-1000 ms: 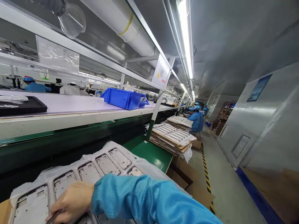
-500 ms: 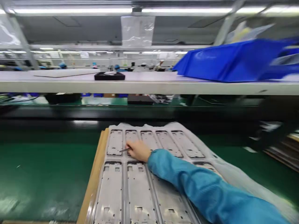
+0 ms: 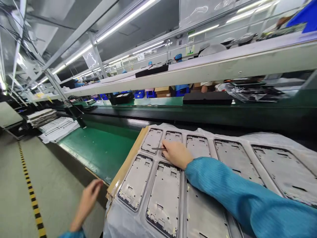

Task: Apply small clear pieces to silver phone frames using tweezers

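Metal phone frames lie in rows in a clear plastic tray (image 3: 183, 185). Over the second frame of the back row (image 3: 173, 135) is my right hand (image 3: 177, 153), in a blue sleeve. It grips thin grey tweezers (image 3: 158, 148), whose tip points left over the lower part of the back-left phone frame (image 3: 152, 140). Off the tray's left side hangs my left hand (image 3: 89, 198), above the floor, its fingers loosely bent and apart with nothing seen in them. My right forearm hides parts of the phone frames in the middle.
The tray rests on cardboard (image 3: 128, 158) upon a green bench (image 3: 99, 148). A long white shelf (image 3: 203, 74) crosses behind it, bearing a black box (image 3: 152, 70). Stacked sheets (image 3: 59, 127) sit at the far left, near striped floor tape (image 3: 32, 195). People work beyond the shelf.
The view has swung left and tilted, bringing the aisle and my left hand into sight. My right hand still holds the tweezers near the back-left phone frames.
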`<state>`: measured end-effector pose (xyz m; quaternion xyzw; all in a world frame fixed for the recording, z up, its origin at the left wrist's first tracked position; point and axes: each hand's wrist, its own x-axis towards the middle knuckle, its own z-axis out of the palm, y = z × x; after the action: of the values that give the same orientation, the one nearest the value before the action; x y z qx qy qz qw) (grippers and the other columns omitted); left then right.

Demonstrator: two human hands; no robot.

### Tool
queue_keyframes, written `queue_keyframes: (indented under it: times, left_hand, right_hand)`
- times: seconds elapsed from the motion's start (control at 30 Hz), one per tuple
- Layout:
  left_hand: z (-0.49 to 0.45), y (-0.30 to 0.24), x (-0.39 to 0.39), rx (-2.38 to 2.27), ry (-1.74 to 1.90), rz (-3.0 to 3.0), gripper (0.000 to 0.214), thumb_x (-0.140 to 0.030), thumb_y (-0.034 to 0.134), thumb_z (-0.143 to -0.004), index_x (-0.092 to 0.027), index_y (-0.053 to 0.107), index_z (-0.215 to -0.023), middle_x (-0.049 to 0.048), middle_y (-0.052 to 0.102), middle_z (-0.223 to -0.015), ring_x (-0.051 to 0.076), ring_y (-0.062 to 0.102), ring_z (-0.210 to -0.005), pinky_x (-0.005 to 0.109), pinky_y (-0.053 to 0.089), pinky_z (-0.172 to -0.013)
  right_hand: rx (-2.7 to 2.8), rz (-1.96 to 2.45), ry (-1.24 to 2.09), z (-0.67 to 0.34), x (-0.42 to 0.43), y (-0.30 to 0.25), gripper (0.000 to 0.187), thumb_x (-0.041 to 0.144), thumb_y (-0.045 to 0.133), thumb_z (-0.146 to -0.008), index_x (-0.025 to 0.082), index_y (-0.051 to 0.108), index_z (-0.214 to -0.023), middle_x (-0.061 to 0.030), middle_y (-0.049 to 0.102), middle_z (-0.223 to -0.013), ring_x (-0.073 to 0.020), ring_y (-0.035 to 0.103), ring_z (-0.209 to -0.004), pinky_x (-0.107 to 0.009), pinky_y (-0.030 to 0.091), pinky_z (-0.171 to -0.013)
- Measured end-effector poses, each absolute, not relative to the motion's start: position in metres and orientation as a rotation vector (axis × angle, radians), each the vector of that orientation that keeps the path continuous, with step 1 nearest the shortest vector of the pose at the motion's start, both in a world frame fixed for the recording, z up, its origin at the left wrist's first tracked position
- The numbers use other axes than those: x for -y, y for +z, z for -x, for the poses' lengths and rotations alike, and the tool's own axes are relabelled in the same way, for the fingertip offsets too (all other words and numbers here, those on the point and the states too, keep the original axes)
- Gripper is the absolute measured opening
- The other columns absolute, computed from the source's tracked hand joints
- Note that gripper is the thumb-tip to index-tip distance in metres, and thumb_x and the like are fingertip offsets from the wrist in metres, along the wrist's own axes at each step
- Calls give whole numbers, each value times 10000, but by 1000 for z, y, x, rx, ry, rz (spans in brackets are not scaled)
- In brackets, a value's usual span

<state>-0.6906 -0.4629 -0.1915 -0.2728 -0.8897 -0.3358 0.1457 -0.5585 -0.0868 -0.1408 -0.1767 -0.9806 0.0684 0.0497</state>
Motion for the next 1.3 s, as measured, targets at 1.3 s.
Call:
queue_keyframes:
  times: [1.3]
  left_hand:
    - [800,107,188,1898,-1044,1393,167,-337,714,-914,-173,699,-940,80,743,-1039,261,676,-1079,415,494,-1043]
  right_hand:
    - [3019,459,36,563,87,-143,187,117,484,-1019,153,643,-1111,-112,737,-940,-234,691,-844,-322,266,-653]
